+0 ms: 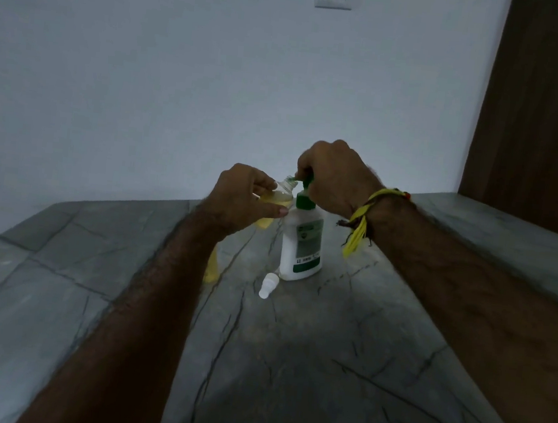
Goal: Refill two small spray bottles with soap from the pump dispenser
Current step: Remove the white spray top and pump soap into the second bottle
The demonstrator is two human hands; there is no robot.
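- The left hand [245,195] is raised above the worktop [288,367], its grip closed round a small spray bottle [277,199] holding yellow liquid; the bottle is tilted, its open neck meeting the green spout.
- The right hand [334,179] curls over the green pump head of the white pump dispenser [302,245], wrist bent downward, knuckles up; a yellow thread band [361,220] circles the wrist.
- The dispenser stands upright on the grey veined worktop.
- A small white cap [268,285] lies just in front of the dispenser's base.
- A second yellow bottle [212,266] shows partly behind the left forearm.
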